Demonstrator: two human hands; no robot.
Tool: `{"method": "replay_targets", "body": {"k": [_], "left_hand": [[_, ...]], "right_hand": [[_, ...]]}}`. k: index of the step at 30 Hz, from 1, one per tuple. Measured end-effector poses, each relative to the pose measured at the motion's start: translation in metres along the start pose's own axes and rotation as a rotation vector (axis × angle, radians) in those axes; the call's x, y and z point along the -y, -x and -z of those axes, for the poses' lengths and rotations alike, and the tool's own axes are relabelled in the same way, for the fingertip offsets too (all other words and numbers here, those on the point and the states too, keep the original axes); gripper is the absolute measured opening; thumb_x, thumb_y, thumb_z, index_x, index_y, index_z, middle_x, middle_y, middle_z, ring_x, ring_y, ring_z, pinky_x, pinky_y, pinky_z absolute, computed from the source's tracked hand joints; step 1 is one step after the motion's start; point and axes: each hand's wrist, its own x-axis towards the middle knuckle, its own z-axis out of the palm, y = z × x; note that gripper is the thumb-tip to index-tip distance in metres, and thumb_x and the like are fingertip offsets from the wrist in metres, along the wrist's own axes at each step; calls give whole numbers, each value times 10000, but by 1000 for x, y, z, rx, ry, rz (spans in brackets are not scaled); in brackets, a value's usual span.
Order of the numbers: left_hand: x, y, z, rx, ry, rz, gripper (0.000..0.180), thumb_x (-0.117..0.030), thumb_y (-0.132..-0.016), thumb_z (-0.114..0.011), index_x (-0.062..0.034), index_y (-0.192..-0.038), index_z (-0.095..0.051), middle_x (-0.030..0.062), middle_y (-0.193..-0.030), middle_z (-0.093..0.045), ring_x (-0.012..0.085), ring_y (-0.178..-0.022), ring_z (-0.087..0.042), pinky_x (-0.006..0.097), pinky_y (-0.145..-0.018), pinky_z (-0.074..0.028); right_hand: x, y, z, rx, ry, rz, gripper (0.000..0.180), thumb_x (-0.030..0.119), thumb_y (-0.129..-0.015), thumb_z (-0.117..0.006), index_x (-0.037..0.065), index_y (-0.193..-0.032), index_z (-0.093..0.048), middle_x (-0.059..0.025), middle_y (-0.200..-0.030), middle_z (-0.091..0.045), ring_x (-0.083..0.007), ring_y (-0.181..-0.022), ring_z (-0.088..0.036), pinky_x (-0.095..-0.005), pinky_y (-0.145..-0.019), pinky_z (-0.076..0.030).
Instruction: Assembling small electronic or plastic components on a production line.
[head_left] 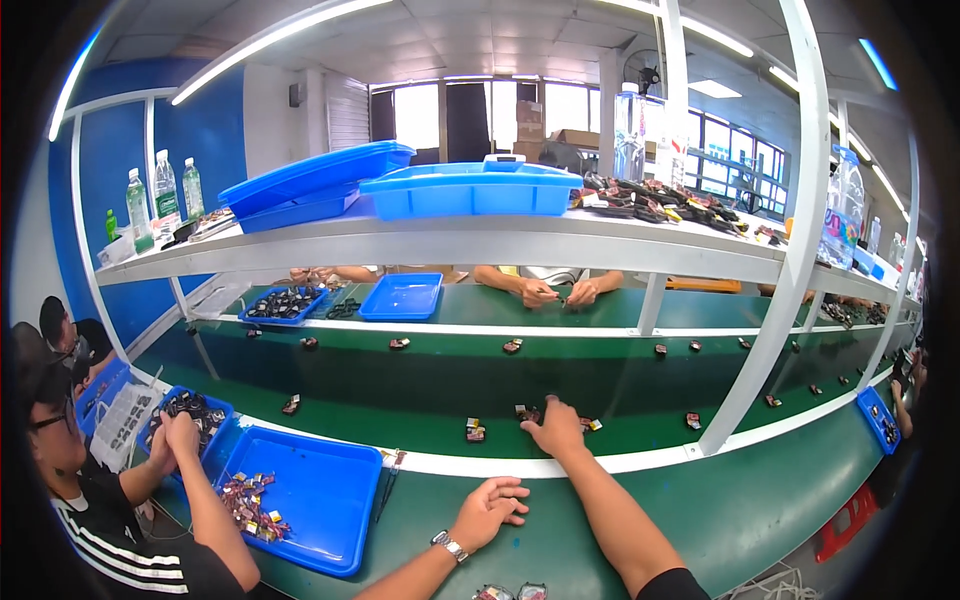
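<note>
My right hand reaches over the green conveyor belt, thumb and forefinger apart. Close to those fingertips is a small dark red wired part with a yellow-white label; I see no firm grip on it. Just right of the hand, another such part is partly covered. To the left lies a labelled part on the belt. My left hand, wearing a metal watch, hovers over the green bench near me. Its fingers are loosely bent and apart, holding nothing.
A blue tray with wired parts stands left, beside a co-worker's hands at a bin of black parts. A white post rises on my right. Above the belt runs a shelf with blue trays. Another person's hands work opposite.
</note>
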Motion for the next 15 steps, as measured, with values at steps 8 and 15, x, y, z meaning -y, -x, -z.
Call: {"method": "replay_targets", "body": {"k": [8,15], "left_hand": [[-7,-3,1,-38,96,124,259,-105,-990,-464,19,-1217,-450,191,-1133,-625,223,-876,-664,324,-745,-576],[-14,4,16,225,299,295,425,-318,-1036,-400,22,-1279,-481,121,-1041,-633,200,-893,-663,324,-813,-561]], "right_hand": [[-8,20,38,283,-602,114,630,167,-665,-848,5,-1198,-555,-82,-963,-706,-160,-877,-654,-305,-800,-518],[17,93,127,633,-554,456,742,155,-691,-822,114,-1353,-488,-20,-1159,-675,-246,-1124,-532,-386,-987,-429]]}}
